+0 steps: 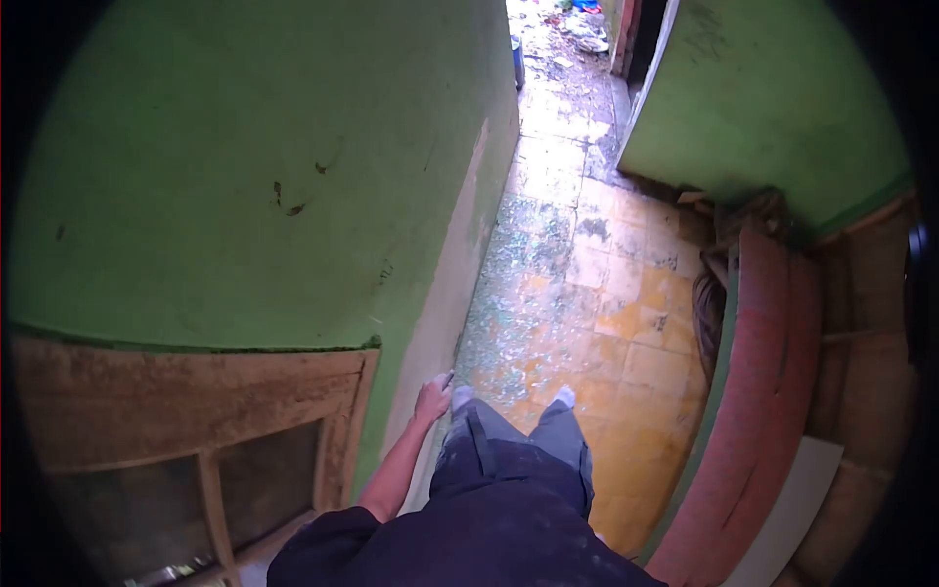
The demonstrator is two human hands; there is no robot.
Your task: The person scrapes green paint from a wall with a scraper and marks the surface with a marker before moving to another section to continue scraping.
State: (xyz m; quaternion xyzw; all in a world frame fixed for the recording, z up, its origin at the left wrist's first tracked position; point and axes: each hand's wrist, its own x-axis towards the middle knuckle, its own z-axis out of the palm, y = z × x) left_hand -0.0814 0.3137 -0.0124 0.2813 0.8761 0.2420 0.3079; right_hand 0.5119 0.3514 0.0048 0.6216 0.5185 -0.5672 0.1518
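Note:
My left hand [431, 401] is closed around a small thin tool [447, 378], probably a scraper, though most of it is hidden by the fingers. It is held low beside the pale, bare band [452, 264] along the edge of the green wall [245, 176]. Green and whitish flakes [514, 293] lie scattered over the floor at the foot of this wall. My right hand is out of sight beyond my body.
Yellowish floor tiles [636, 382] lead to a bright doorway with litter outside [577, 39]. A long red padded piece [758, 391] and a pale board [797, 499] lean along the right. A wood-framed window [205, 460] is at lower left.

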